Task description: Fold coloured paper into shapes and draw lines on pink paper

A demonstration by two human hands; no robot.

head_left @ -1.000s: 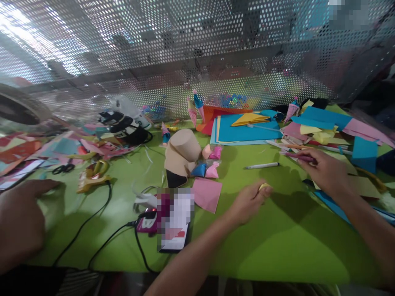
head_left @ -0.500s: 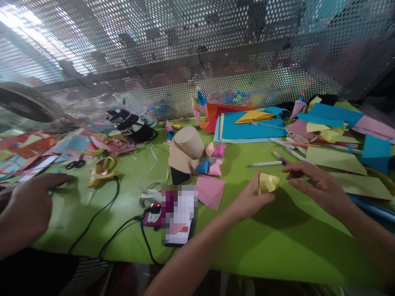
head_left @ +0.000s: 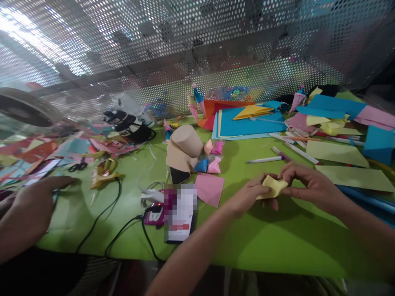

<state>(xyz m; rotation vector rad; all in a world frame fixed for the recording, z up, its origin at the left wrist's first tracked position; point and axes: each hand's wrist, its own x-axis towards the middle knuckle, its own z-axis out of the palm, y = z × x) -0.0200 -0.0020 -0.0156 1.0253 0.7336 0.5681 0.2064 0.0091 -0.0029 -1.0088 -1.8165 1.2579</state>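
Observation:
A small piece of folded yellow paper (head_left: 272,187) is held just above the green table (head_left: 240,242). My left hand (head_left: 254,192) grips its left side, thumb on top and fingers underneath. On the other side, my right hand (head_left: 300,181) pinches the paper's right edge between thumb and fingers. Beyond my hands lies a white pen (head_left: 265,160). To the left is a square of pink paper (head_left: 210,189), close to small folded pieces in blue (head_left: 201,165) and pink (head_left: 214,165).
A phone (head_left: 180,218), a purple device (head_left: 154,214) with cables and a yellow glue gun (head_left: 103,174) lie leftward. A co-worker's hand (head_left: 33,201) rests at far left. Brown cardboard rolls (head_left: 185,144) stand mid-table. Blue sheets (head_left: 240,125) lie behind; paper strips (head_left: 354,179) lie right.
My right hand has moved left and now pinches the yellow paper, which it was apart from before. The paper has tilted and looks more spread out.

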